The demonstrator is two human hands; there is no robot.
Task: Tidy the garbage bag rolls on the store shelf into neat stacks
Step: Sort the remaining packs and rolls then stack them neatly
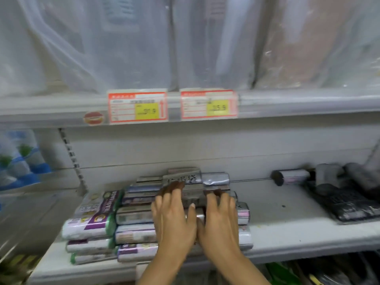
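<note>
Grey and purple garbage bag rolls [135,219] lie piled in rows on the white shelf [287,229]. A bigger pack marked TRASH BAGS [96,214] leans at the pile's left end. My left hand [174,221] and my right hand [220,219] rest side by side, palms down, fingers spread over the middle rolls. Both press flat on the pile; neither is wrapped around a roll. A silver roll with black characters [183,177] tops the back of the pile. One loose roll [290,176] lies apart at the back right.
Black bag packs [347,200] lie at the shelf's right end. Blue and white packs [18,161] stand to the left behind an upright rail [72,157]. The shelf above carries two price tags [137,106] and goods wrapped in clear plastic [185,42].
</note>
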